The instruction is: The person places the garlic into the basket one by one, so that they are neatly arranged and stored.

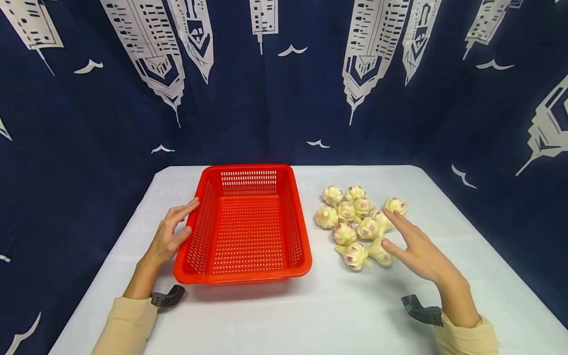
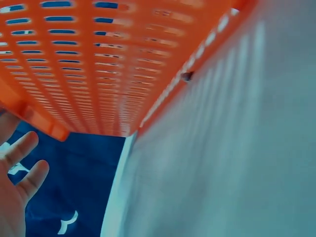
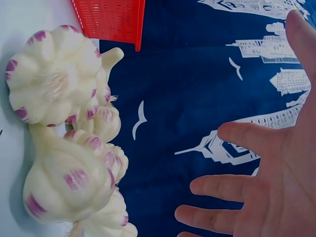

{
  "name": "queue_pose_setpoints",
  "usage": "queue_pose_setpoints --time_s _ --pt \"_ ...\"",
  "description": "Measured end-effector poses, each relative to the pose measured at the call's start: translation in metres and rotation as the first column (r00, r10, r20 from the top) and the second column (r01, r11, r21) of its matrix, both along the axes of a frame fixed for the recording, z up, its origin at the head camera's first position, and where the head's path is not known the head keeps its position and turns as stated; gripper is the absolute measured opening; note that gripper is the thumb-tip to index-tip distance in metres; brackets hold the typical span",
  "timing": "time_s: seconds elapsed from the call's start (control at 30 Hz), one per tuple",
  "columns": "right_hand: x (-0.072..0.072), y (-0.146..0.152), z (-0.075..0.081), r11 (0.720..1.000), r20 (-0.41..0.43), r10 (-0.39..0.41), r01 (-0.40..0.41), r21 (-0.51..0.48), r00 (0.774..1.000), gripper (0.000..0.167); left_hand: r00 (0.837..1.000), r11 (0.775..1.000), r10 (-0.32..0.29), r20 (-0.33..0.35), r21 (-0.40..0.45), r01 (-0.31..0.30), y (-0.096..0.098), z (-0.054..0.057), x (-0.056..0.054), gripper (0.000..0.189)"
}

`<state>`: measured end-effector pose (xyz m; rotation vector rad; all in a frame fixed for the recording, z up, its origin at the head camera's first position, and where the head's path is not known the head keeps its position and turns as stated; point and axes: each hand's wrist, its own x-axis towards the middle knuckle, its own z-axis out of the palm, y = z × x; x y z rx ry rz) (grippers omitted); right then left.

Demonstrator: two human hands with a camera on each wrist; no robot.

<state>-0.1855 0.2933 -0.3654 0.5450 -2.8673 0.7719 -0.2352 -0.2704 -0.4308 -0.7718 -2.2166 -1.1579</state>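
Observation:
In the head view a red perforated plastic basket [image 1: 248,277] stands left of the middle of the table, with nothing inside it. My left hand [image 1: 170,231] is at the basket's left rim, fingers fairly straight; the left wrist view has its fingers beside the basket wall [image 2: 98,64]. To the right lies a cluster of several garlic bulbs [image 1: 344,233], cream with purple patches. Over the right side of this cluster hovers my right hand [image 1: 421,251], thumb and fingers spread and holding nothing. The right wrist view has garlic bulbs [image 3: 69,180] apart from the fingers.
A white cloth covers the table [image 1: 310,315]. Behind and along the sides hangs a dark blue curtain [image 1: 266,108] printed with white buildings and birds. Both wrists carry dark bands [image 1: 168,297].

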Motion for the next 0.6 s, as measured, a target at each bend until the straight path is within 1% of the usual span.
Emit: queue_pose_setpoints --time_s 0.1,0.2,0.37,0.6 --pt "0.000 0.002 -0.003 1.000 0.010 -0.006 0.006 -0.006 1.000 0.075 1.000 1.000 0.015 -0.017 0.003 -0.015 0.001 -0.004 -0.001 0.056" --pt "0.000 0.003 -0.005 1.000 0.011 -0.012 0.012 -0.017 1.000 0.075 0.999 1.000 0.027 -0.045 0.011 -0.027 0.001 -0.006 -0.003 0.055" --pt "-0.001 0.005 -0.013 1.000 0.015 -0.016 0.016 -0.024 1.000 0.076 0.998 0.998 0.024 -0.064 0.058 -0.021 0.002 -0.011 -0.005 0.056" --pt "-0.001 0.007 -0.022 0.998 0.039 -0.057 0.058 -0.022 0.998 0.085 0.995 0.996 0.047 -0.084 0.076 -0.040 0.002 -0.018 -0.006 0.059"
